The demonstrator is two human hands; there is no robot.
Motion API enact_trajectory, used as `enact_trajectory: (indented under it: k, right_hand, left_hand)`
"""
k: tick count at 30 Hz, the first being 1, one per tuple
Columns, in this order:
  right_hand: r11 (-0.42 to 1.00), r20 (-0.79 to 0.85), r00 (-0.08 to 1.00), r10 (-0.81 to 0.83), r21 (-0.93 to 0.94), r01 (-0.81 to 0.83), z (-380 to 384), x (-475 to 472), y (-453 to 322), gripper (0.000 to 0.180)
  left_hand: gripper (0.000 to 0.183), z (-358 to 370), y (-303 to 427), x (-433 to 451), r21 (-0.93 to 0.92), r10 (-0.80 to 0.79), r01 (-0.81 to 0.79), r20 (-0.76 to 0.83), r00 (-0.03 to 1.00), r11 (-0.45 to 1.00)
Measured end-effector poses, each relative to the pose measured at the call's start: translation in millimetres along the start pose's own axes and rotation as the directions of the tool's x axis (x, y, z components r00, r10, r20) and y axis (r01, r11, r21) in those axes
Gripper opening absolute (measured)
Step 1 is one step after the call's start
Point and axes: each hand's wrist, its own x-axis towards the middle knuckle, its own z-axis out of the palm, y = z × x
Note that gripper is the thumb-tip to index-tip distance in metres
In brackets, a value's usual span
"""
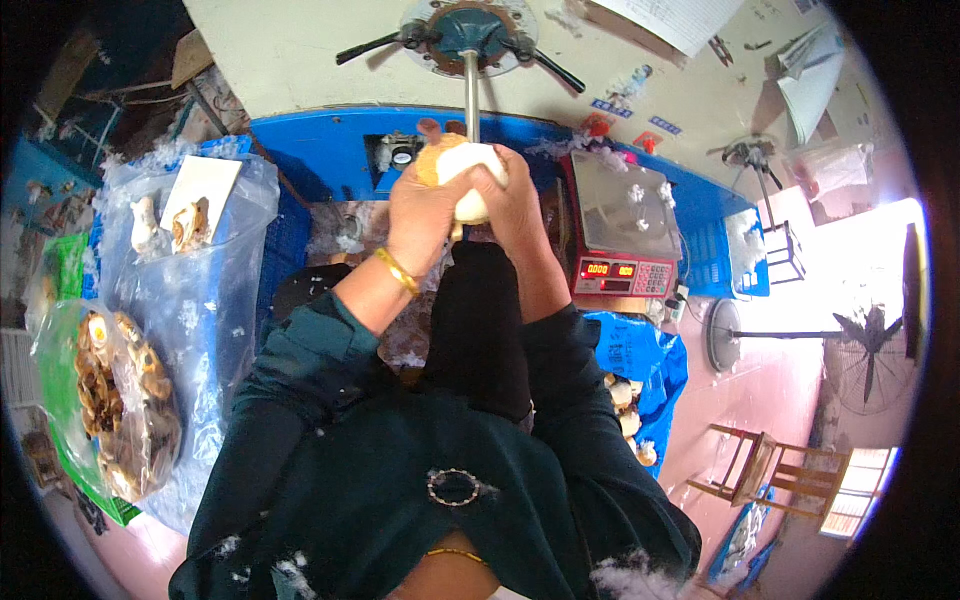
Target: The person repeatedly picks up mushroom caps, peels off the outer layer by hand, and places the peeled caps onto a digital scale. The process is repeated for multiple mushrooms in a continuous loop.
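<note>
My left hand [425,214] and my right hand [508,196] are both closed around a small plush toy skin [465,169], cream and yellow with brown ear-like parts at its top. The toy sits at the end of a metal filling tube [471,97], which comes out of a round flange with black-handled levers [469,34] on the machine's pale panel. My thumbs press close together on the toy's cream side. The tube's tip is hidden behind the toy and my fingers.
At right stands a red digital scale [625,225], above a blue bag [645,360] of plush pieces. At left, clear plastic covers a blue crate [217,300], with a flat plush piece on a card [201,187]. A plastic bag of brown plush pieces [112,405] lies nearer. White stuffing is scattered about.
</note>
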Motion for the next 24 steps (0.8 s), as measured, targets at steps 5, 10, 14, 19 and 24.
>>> enact_trajectory:
  k: [5, 10, 14, 19, 24]
  right_hand:
    - [0.608, 0.239, 0.894, -0.379, -0.664, 0.435, -22, -52, -29, 0.100]
    - [0.718, 0.130, 0.910, -0.394, -0.575, 0.393, -57, -67, 12, 0.079]
    - [0.991, -0.396, 0.911, -0.113, -0.113, 0.074, -135, -43, 80, 0.053]
    - [0.903, -0.654, 0.705, 0.276, -0.075, -0.424, -247, -27, 126, 0.055]
    - [0.658, -0.778, 0.602, 0.181, -0.359, -0.662, -276, -42, 139, 0.080]
  left_hand:
    - [0.041, -7, 5, -16, -0.146, -0.196, 0.214, 0.129, 0.972, 0.966]
    - [0.042, 7, -17, -47, 0.202, -0.395, 0.348, 0.275, 0.877, 0.915]
    - [0.041, 8, -15, -53, 0.341, -0.466, 0.335, 0.456, 0.758, 0.879]
    - [0.032, -12, -26, -44, 0.320, -0.560, 0.464, 0.388, 0.732, 0.826]
    - [0.027, -29, -31, -47, 0.312, -0.611, 0.528, 0.318, 0.725, 0.790]
